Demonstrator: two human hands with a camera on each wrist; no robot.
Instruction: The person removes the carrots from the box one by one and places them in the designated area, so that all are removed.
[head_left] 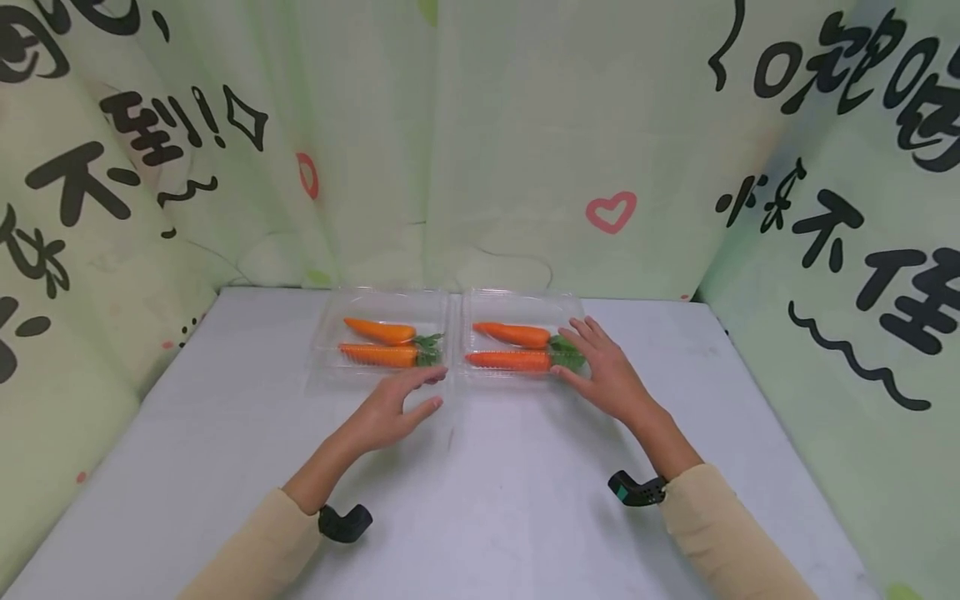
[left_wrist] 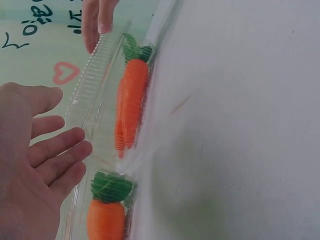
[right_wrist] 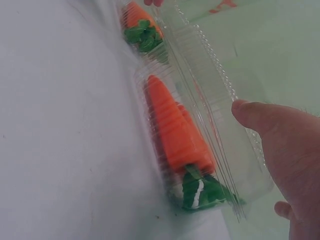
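Got two carrots (head_left: 513, 360) lying side by side in the right clear container (head_left: 525, 305), plus another pair in the left clear container (head_left: 386, 305). Set next to each other with just a thin gap between, up near the far edge of the white table (head_left: 480, 483). Running left to right in both, so pretty much crosswise to the reach, with narrow tips to the left and green tops (head_left: 564, 350) to the right. Looks like a raised lid at the back of each, but hard to be sure with plastic this see-through.

Basically all ahead of the hands. Nearest to the right container by a good bit: the right hand (head_left: 611, 379), around the right end, by those greens, fingers loose and apart, holding nothing. Can't tell about actual contact with the plastic.

Then the left hand (head_left: 390, 414), just short of the left container's front right corner, near the gap. Thumb well away from the relaxed fingers, nothing gripped there either.

Would guess the big thing is that lengthwise lie: outer end for the right hand, inner gap for the left.
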